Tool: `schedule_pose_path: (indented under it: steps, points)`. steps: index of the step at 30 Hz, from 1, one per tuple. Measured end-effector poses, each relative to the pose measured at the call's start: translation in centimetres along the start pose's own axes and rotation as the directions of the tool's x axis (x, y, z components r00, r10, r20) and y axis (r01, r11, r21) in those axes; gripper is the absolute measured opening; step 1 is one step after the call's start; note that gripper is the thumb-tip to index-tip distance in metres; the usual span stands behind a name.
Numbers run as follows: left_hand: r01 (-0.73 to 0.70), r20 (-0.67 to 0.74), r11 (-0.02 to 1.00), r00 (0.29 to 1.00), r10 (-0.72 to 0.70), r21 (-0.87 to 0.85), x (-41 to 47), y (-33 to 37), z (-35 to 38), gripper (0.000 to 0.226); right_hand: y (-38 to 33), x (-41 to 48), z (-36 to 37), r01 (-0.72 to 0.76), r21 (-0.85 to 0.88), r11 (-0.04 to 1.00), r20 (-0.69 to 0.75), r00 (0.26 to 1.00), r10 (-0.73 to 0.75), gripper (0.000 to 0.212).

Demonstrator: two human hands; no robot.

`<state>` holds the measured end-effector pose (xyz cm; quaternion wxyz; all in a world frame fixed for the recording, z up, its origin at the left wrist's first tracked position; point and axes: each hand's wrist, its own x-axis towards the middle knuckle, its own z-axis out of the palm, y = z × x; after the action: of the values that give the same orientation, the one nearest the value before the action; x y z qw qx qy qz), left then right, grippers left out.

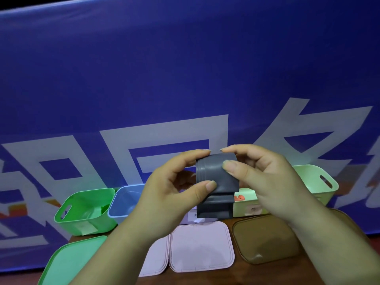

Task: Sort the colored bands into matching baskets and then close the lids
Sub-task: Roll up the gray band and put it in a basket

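Observation:
A wide dark grey band [213, 177] is held up in front of me, above the row of baskets. My left hand [170, 194] pinches its left edge between thumb and fingers. My right hand [265, 182] grips its right side, thumb pressed on the front face. A second grey band fold [214, 207] hangs just below. Behind stand a green basket [82, 208], a blue basket [125, 202] and a pale green basket [314, 182] holding something orange [239, 197]. The middle of the row is hidden by my hands.
Lids lie flat on the brown table in front: a green lid [70, 262], two pink lids [201, 245] [156, 258] and a brown lid [265, 239]. A blue banner with white characters [185, 79] fills the background.

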<state>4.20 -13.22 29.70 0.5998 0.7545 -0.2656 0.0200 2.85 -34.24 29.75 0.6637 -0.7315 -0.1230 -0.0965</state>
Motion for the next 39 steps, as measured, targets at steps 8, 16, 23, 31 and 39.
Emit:
schedule_pose_path:
  steps: [8, 16, 23, 31, 39]
  points:
    - [0.034, -0.062, 0.997, 0.997, -0.038, -0.066, -0.1, 0.2, 0.5, 0.046, -0.1, -0.1, -0.1, 0.042, -0.079, 0.996, 0.010, 0.999, -0.041, 0.049]
    - [0.080, -0.120, 0.985, 0.988, -0.099, -0.155, -0.2, 0.7, 0.8, 0.045, 0.2, -0.7, 0.2, 0.123, -0.066, 0.990, 0.062, 0.991, -0.119, 0.038]
    - [0.128, -0.115, 0.989, 0.984, -0.136, -0.077, -0.6, 1.1, 0.9, 0.044, 0.2, -1.0, 0.5, 0.116, -0.074, 0.991, 0.016, 0.993, -0.115, 0.033]
    - [-0.073, 0.004, 0.992, 0.997, 0.074, -0.101, -1.9, 0.9, 1.1, 0.043, 0.7, -1.4, 0.4, 0.035, -0.001, 0.999, -0.034, 0.999, -0.035, 0.031]
    - [-0.146, 0.034, 0.980, 0.988, 0.152, -0.135, -2.7, 0.0, 1.1, 0.050, 1.0, -2.0, 0.7, -0.091, 0.250, 0.964, -0.028, 0.995, 0.101, 0.029]
